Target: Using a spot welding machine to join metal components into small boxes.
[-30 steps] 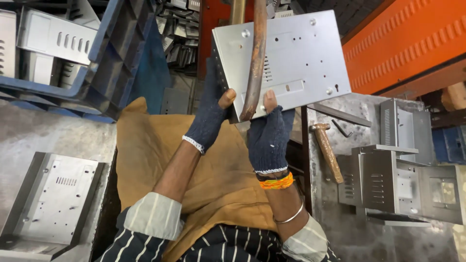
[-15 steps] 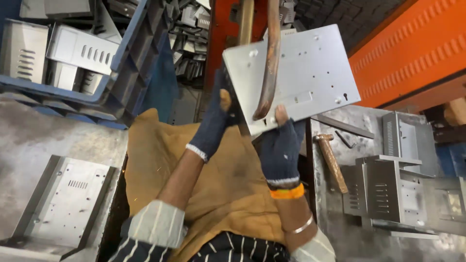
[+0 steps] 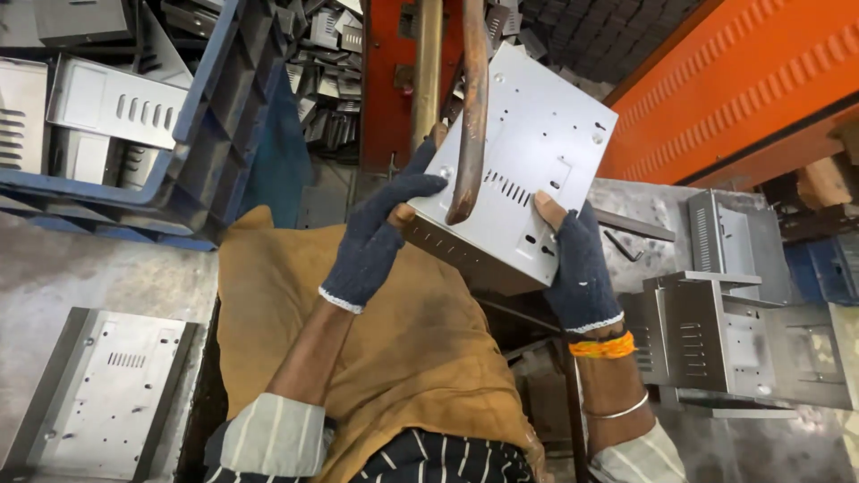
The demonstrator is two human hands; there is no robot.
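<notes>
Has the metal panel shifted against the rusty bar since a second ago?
Yes. The metal panel has tilted clockwise behind the fixed rusty bar, its top edge now slanting down to the right.

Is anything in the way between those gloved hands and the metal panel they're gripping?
Nothing between them: the left hand and right hand both grip the grey metal panel directly. A rusty curved rod crosses in front of the panel's face.

Workshop clutter around the seat

A flat grey perforated metal panel lies lower left; a blue plastic crate holds more grey vented parts; bent grey steel brackets stand right, under an orange ribbed machine wall.
</notes>
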